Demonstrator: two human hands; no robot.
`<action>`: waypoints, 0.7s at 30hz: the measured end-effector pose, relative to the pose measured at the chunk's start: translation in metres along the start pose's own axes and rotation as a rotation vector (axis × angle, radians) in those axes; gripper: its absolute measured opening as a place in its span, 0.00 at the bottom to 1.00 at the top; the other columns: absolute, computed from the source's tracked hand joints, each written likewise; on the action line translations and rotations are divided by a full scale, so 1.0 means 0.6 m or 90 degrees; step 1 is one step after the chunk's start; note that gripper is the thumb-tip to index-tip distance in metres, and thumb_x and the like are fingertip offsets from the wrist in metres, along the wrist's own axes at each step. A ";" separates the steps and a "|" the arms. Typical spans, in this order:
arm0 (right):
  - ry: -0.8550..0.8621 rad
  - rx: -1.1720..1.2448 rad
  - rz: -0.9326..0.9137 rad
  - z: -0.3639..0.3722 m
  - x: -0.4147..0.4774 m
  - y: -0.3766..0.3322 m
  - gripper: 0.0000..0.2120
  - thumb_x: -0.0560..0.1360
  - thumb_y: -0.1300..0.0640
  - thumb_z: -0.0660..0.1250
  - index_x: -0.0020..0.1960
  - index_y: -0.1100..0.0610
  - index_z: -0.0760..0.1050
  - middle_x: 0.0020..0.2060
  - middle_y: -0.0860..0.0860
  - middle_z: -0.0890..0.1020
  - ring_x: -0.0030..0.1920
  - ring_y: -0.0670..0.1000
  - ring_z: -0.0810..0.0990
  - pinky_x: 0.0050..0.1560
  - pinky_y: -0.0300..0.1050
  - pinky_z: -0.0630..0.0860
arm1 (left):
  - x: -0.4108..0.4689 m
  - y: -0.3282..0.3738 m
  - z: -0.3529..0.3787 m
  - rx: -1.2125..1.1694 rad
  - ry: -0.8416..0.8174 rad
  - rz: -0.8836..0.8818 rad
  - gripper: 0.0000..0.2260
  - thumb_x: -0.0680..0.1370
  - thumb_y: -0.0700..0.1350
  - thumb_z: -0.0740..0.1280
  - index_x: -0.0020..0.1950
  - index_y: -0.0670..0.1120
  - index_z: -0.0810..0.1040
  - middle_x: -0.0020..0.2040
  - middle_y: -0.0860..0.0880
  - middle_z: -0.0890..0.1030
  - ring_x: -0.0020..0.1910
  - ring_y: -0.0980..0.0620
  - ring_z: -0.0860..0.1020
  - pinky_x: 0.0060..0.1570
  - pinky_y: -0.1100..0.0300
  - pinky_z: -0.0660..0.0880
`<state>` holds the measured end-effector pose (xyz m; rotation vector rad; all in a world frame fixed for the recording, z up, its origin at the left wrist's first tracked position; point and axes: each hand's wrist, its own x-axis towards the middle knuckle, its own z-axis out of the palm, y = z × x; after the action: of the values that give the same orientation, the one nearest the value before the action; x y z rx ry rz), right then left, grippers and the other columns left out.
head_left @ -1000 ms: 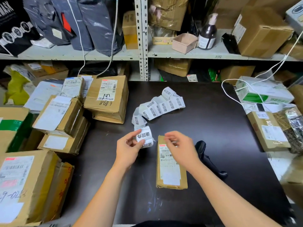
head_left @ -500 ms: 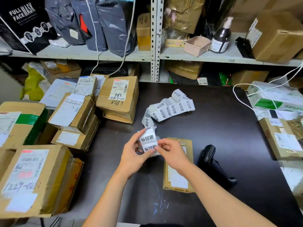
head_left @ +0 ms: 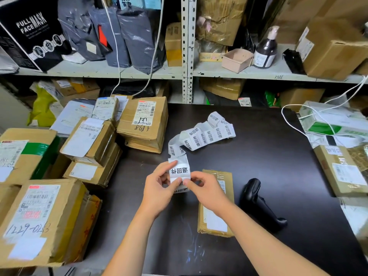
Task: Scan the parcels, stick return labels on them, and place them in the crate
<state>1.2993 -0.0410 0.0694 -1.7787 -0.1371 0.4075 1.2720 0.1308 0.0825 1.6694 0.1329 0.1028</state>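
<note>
Just above the table (head_left: pixel 258 140), your left hand (head_left: pixel 159 188) and right hand (head_left: pixel 207 193) both pinch the end of the return label strip (head_left: pixel 179 172), fingers (head_left: pixel 167 167) clamped on it. Peel one label slowly from a corner, keep it flat, then smooth it onto the parcel (head_left: pixel 209 226) lying under your right wrist.

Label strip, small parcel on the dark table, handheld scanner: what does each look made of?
The label strip looks like matte white paper; it curls and folds freely. The small parcel seems brown cardboard, with glossy clear tape glinting at its far end. The handheld scanner is probably black plastic, smooth with a dull sheen.
</note>
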 end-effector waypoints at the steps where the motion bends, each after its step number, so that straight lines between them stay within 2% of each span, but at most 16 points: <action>1: 0.005 0.003 -0.004 -0.001 0.000 -0.001 0.07 0.80 0.49 0.68 0.55 0.45 0.84 0.49 0.43 0.86 0.51 0.45 0.83 0.55 0.46 0.79 | -0.001 0.001 0.000 0.041 0.004 0.021 0.21 0.74 0.34 0.76 0.64 0.53 0.82 0.66 0.54 0.78 0.58 0.49 0.81 0.54 0.60 0.79; 3: 0.015 -0.001 -0.009 -0.003 0.000 0.000 0.07 0.81 0.50 0.66 0.52 0.46 0.84 0.45 0.42 0.86 0.47 0.44 0.82 0.52 0.46 0.77 | -0.003 0.003 -0.002 0.186 0.015 0.073 0.18 0.74 0.41 0.78 0.63 0.53 0.83 0.69 0.55 0.72 0.58 0.54 0.77 0.54 0.70 0.72; 5: 0.018 -0.014 -0.016 -0.006 0.000 0.001 0.08 0.82 0.51 0.66 0.50 0.47 0.84 0.39 0.42 0.83 0.41 0.41 0.78 0.47 0.43 0.74 | -0.006 0.007 -0.001 0.297 0.013 0.132 0.15 0.74 0.46 0.78 0.61 0.54 0.85 0.71 0.55 0.68 0.59 0.56 0.72 0.59 0.71 0.68; 7: 0.017 -0.023 -0.031 -0.009 -0.001 0.002 0.08 0.82 0.52 0.66 0.49 0.48 0.84 0.36 0.41 0.82 0.38 0.40 0.75 0.43 0.37 0.71 | -0.006 0.011 0.002 0.361 -0.014 0.187 0.12 0.76 0.47 0.76 0.59 0.53 0.86 0.70 0.55 0.73 0.63 0.56 0.71 0.64 0.62 0.67; 10: 0.003 -0.026 -0.060 -0.012 -0.002 0.000 0.08 0.82 0.54 0.67 0.46 0.48 0.83 0.36 0.39 0.79 0.38 0.39 0.75 0.41 0.32 0.69 | -0.005 0.016 0.007 0.414 -0.054 0.195 0.08 0.78 0.46 0.74 0.57 0.54 0.86 0.58 0.62 0.82 0.64 0.61 0.74 0.59 0.49 0.69; 14: 0.007 -0.007 -0.086 -0.015 0.000 0.002 0.05 0.80 0.55 0.70 0.46 0.51 0.82 0.43 0.41 0.78 0.41 0.41 0.76 0.45 0.31 0.70 | -0.005 0.018 0.013 0.378 -0.052 0.168 0.05 0.79 0.46 0.72 0.53 0.54 0.86 0.50 0.62 0.83 0.57 0.60 0.77 0.56 0.48 0.70; 18: 0.015 0.012 -0.101 -0.017 -0.001 0.007 0.04 0.79 0.57 0.71 0.46 0.51 0.83 0.46 0.42 0.79 0.42 0.41 0.76 0.46 0.31 0.70 | -0.005 0.010 0.012 0.286 -0.053 0.118 0.04 0.78 0.45 0.73 0.49 0.54 0.86 0.47 0.60 0.84 0.56 0.55 0.80 0.59 0.48 0.73; 21: 0.007 0.016 -0.110 -0.019 0.000 0.005 0.06 0.79 0.57 0.71 0.46 0.48 0.83 0.47 0.42 0.79 0.45 0.46 0.78 0.50 0.33 0.72 | -0.006 0.010 0.010 0.225 -0.052 0.077 0.07 0.78 0.43 0.74 0.47 0.56 0.86 0.47 0.59 0.85 0.55 0.53 0.80 0.53 0.61 0.71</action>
<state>1.3029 -0.0522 0.0685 -1.7277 -0.2753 0.2740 1.2695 0.1236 0.0881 2.0317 -0.0137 0.1057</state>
